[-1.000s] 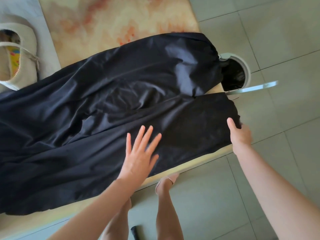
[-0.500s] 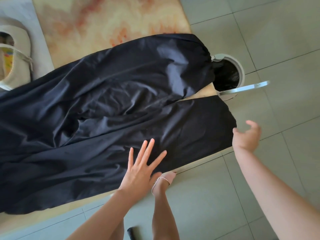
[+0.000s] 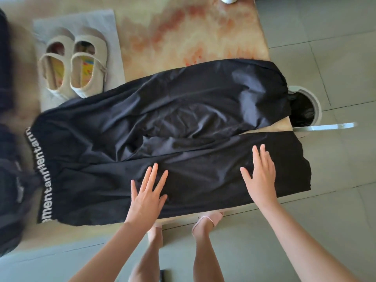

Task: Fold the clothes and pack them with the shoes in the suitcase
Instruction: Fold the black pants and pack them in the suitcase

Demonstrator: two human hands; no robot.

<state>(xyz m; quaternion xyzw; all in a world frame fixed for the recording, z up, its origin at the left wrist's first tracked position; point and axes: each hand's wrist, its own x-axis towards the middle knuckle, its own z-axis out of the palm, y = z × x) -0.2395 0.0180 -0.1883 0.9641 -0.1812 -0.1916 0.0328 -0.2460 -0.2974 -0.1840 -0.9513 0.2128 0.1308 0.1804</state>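
Observation:
Black trousers (image 3: 183, 123) lie spread across the marbled table (image 3: 183, 33), waistband with white lettering (image 3: 43, 176) at the left and both legs running to the right. My left hand (image 3: 147, 192) rests flat on the near leg with fingers apart. My right hand (image 3: 261, 174) lies flat on the same leg closer to its hem, fingers spread. A pair of cream strap shoes (image 3: 75, 62) stands on a grey cloth (image 3: 101, 21) at the far left of the table. No suitcase is clearly in view.
A round white bin with a black liner (image 3: 305, 110) stands on the tiled floor at the table's right end, partly under the far trouser leg. Dark blurred fabric (image 3: 12, 190) lies at the left edge. My feet in pink shoes (image 3: 207, 218) stand at the near table edge.
The view has shifted left, bringing the shoes and waistband into sight. My right hand moved from off the hem onto the near leg and lies flat. My left hand stays flat on the fabric.

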